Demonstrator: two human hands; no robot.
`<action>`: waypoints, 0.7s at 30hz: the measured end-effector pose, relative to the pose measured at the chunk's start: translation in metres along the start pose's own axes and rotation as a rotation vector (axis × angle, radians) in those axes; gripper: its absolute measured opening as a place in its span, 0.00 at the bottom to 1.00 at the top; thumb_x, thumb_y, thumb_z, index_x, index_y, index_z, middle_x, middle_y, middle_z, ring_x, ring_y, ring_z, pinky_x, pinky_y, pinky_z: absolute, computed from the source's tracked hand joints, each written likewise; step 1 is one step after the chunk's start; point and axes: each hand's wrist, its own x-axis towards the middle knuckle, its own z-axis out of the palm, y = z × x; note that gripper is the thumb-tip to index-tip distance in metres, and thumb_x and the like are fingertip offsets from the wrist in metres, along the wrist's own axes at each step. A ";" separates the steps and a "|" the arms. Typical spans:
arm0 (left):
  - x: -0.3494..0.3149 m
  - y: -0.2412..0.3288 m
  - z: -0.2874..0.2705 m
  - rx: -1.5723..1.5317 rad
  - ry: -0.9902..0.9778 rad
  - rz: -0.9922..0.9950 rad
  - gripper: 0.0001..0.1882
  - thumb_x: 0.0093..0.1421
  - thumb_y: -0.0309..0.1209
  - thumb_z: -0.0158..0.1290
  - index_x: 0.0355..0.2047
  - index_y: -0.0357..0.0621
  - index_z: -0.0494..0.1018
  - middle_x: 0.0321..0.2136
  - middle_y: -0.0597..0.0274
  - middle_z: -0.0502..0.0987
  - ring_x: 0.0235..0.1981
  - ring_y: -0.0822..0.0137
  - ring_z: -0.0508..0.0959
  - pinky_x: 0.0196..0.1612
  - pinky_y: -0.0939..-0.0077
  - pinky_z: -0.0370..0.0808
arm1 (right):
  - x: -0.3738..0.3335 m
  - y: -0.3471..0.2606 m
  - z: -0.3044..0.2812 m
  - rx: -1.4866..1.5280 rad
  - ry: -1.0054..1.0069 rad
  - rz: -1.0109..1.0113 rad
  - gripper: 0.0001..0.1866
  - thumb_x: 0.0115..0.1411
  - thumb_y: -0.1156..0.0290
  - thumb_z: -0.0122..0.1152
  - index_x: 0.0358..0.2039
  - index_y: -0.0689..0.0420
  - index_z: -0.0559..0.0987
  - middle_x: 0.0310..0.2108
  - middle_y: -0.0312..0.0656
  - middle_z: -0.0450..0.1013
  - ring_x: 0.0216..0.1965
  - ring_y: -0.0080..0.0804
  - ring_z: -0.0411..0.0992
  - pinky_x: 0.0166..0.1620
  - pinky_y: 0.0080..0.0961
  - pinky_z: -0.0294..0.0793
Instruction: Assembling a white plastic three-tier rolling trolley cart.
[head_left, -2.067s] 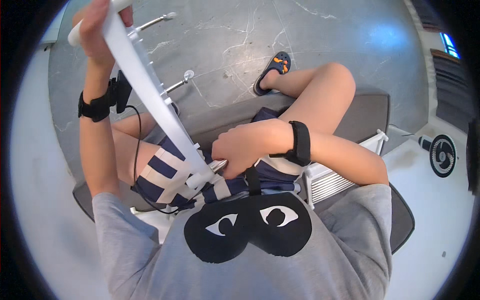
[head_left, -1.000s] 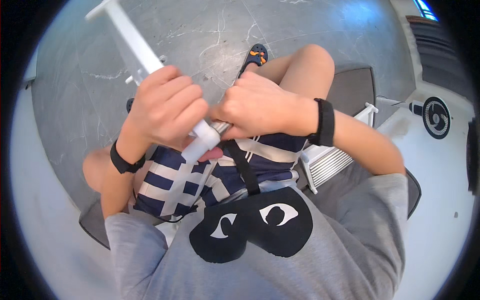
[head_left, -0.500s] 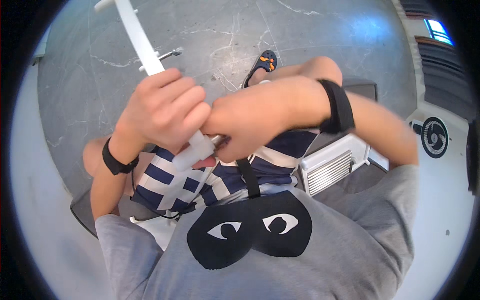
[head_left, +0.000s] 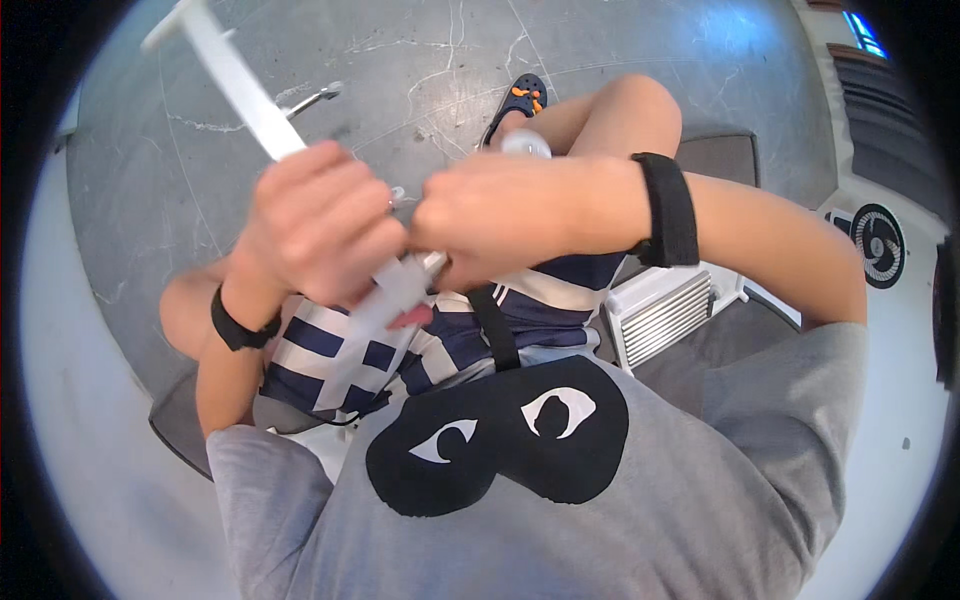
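Observation:
My left hand [head_left: 322, 222], blurred, is wrapped round a long white bar [head_left: 235, 82] that slants up to the far left. A short crosspiece caps its far end, and a silvery metal rod [head_left: 315, 98] sticks out from its side. Below the fist shows a translucent white end piece [head_left: 398, 287]. My right hand [head_left: 500, 215] is closed beside it, gripping a small silvery metal piece [head_left: 433, 262] against that end; most of the metal is hidden by the fingers. A pale round knob [head_left: 525, 144] shows just beyond the right hand; what it belongs to is hidden.
I sit with legs bent over a grey marbled floor [head_left: 390, 60]. A white ribbed frame [head_left: 665, 325] lies on the dark grey seat [head_left: 735, 345] to my right. Farther right are a black fan [head_left: 877, 245] and a pale wall. A dark clog [head_left: 520, 105] is on my foot.
The white bar's far end has swung a little left and nearer the picture's edge. Both hands stay together, with the right turned slightly, and more of the pale knob shows.

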 end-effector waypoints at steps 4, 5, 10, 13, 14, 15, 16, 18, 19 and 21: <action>0.003 0.001 -0.018 0.125 0.029 -0.076 0.08 0.31 0.31 0.42 0.11 0.41 0.57 0.13 0.62 0.58 0.13 0.64 0.64 0.20 0.72 0.64 | 0.001 0.012 -0.008 -0.670 0.358 -0.136 0.08 0.47 0.66 0.63 0.25 0.54 0.75 0.19 0.38 0.72 0.19 0.38 0.71 0.22 0.36 0.69; 0.004 0.005 -0.020 0.183 0.026 -0.111 0.08 0.31 0.32 0.42 0.11 0.41 0.57 0.13 0.61 0.58 0.13 0.63 0.64 0.20 0.72 0.64 | 0.002 0.018 -0.004 -0.785 0.553 -0.257 0.06 0.47 0.67 0.62 0.24 0.53 0.75 0.17 0.36 0.71 0.18 0.37 0.70 0.21 0.35 0.68; 0.010 0.015 -0.032 0.168 0.000 -0.211 0.11 0.27 0.33 0.40 0.12 0.37 0.58 0.13 0.58 0.59 0.14 0.60 0.66 0.24 0.68 0.71 | -0.051 0.048 -0.018 -0.907 1.364 0.222 0.05 0.47 0.75 0.63 0.26 0.53 0.77 0.18 0.33 0.69 0.18 0.31 0.68 0.22 0.25 0.66; -0.012 0.013 -0.030 0.168 0.047 -0.267 0.14 0.23 0.33 0.40 0.12 0.34 0.59 0.13 0.54 0.62 0.15 0.56 0.67 0.24 0.64 0.71 | -0.147 0.076 -0.062 -0.693 1.870 0.420 0.05 0.58 0.75 0.59 0.27 0.56 0.72 0.22 0.33 0.71 0.25 0.19 0.69 0.25 0.18 0.65; -0.015 0.014 -0.033 0.176 0.046 -0.289 0.15 0.22 0.32 0.40 0.12 0.33 0.60 0.13 0.53 0.62 0.16 0.55 0.68 0.24 0.63 0.71 | -0.164 0.060 -0.073 -0.645 1.875 0.374 0.06 0.58 0.74 0.58 0.31 0.59 0.70 0.23 0.40 0.67 0.24 0.26 0.66 0.28 0.22 0.65; -0.010 0.020 -0.039 0.198 0.035 -0.312 0.15 0.22 0.32 0.38 0.13 0.32 0.60 0.14 0.52 0.63 0.16 0.55 0.68 0.25 0.61 0.71 | -0.182 0.046 -0.083 -0.591 1.879 0.322 0.09 0.57 0.73 0.57 0.35 0.63 0.69 0.23 0.46 0.64 0.23 0.33 0.63 0.30 0.27 0.66; -0.017 0.019 -0.043 0.137 -0.040 -0.313 0.27 0.45 0.48 0.55 0.15 0.33 0.61 0.15 0.50 0.63 0.17 0.53 0.67 0.25 0.60 0.70 | -0.215 0.054 -0.080 -0.474 1.876 0.296 0.08 0.58 0.74 0.57 0.35 0.61 0.69 0.24 0.41 0.67 0.25 0.28 0.66 0.28 0.21 0.66; -0.013 0.016 -0.035 0.110 -0.074 -0.274 0.33 0.58 0.55 0.49 0.17 0.33 0.60 0.17 0.50 0.62 0.18 0.52 0.65 0.25 0.58 0.66 | -0.295 0.067 -0.052 -0.334 1.842 0.523 0.08 0.59 0.77 0.56 0.38 0.61 0.68 0.27 0.37 0.71 0.29 0.23 0.71 0.28 0.17 0.68; -0.011 0.014 -0.033 0.079 -0.046 -0.250 0.33 0.58 0.55 0.49 0.17 0.33 0.60 0.17 0.50 0.62 0.18 0.52 0.65 0.25 0.58 0.66 | -0.331 0.067 -0.032 -0.289 1.815 0.753 0.11 0.59 0.78 0.55 0.41 0.62 0.66 0.29 0.39 0.71 0.31 0.24 0.72 0.30 0.18 0.69; -0.014 0.011 -0.035 0.165 -0.171 -0.285 0.33 0.54 0.56 0.52 0.17 0.33 0.61 0.18 0.49 0.62 0.19 0.50 0.67 0.29 0.55 0.70 | -0.405 0.082 0.032 0.225 2.063 0.831 0.10 0.59 0.78 0.56 0.40 0.64 0.67 0.34 0.41 0.70 0.35 0.28 0.72 0.35 0.25 0.72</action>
